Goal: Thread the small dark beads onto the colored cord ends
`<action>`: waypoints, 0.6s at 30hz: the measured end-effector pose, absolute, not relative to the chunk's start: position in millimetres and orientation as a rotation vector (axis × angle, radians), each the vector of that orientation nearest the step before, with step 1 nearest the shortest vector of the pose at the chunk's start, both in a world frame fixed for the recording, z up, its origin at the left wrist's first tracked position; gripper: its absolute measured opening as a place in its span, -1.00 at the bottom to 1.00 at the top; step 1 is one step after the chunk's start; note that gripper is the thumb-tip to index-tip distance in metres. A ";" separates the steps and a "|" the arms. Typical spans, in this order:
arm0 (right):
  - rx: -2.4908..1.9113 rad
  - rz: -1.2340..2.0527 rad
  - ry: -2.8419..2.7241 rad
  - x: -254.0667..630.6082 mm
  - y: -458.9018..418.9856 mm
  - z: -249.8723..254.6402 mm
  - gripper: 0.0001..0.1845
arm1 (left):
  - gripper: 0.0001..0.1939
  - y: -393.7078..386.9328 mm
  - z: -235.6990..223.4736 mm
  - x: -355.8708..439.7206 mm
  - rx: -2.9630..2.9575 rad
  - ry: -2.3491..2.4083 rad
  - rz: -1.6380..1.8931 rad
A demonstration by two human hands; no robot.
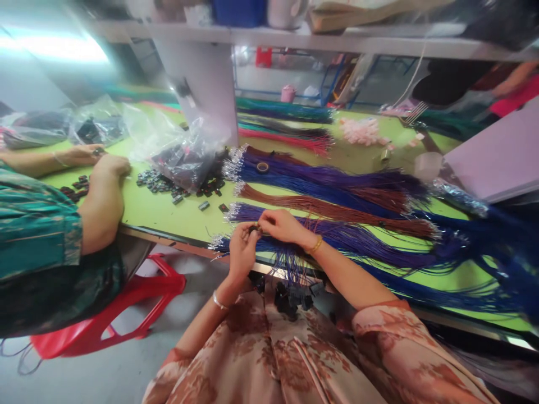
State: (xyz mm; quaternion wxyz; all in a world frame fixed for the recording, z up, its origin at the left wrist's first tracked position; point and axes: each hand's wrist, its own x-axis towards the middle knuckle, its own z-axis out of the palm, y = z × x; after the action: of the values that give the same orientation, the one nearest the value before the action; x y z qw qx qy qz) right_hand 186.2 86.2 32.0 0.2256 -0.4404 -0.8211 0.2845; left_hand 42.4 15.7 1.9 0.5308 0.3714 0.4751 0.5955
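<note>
My left hand [243, 249] is closed around a small black connector [253, 229], held near the table's front edge. My right hand [281, 225] meets it there in a pinch, its fingertips at the connector; what they grip is too small to make out. Under both hands lie bundles of blue wires [353, 238] with silvery terminal ends [236, 212]. Some blue wires [288, 264] hang over the edge, below my right wrist, down to several black connector housings [295, 296] at my lap. A brown wire bundle [320, 205] lies just beyond.
Loose connectors [158, 182] and a plastic bag [185, 163] lie to the left, near a co-worker's hands [112, 163]. A tape roll [263, 166] rests on the far wires. A red stool [155, 292] stands at lower left. A shelf [252, 36] spans the table.
</note>
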 end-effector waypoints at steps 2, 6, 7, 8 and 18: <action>-1.208 0.896 -2.157 192.7 95.8 36.9 -0.73 | -0.80 -2.8 4.8 54.2 1.210 1.126 1.455; -1.215 0.909 -2.313 187.5 101.4 37.2 -0.82 | -0.68 -33.6 0.7 83.0 2.188 0.646 0.836; -1.232 0.861 -2.387 182.6 99.3 35.6 -0.83 | -0.65 -38.2 -1.9 89.6 2.354 0.534 0.686; -1.261 0.799 -2.450 177.2 96.3 33.7 -0.84 | -0.63 -41.7 -4.6 95.0 2.472 0.459 0.601; -1.469 0.483 -2.717 155.2 75.6 25.1 -0.82 | -0.71 15.4 14.5 21.5 2.004 1.164 1.287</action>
State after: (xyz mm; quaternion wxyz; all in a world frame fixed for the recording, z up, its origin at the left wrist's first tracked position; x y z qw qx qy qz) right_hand 155.2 75.6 25.1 0.0079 -0.4698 -0.8691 0.1544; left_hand 21.5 15.4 14.5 0.2431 0.7332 0.4258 0.4712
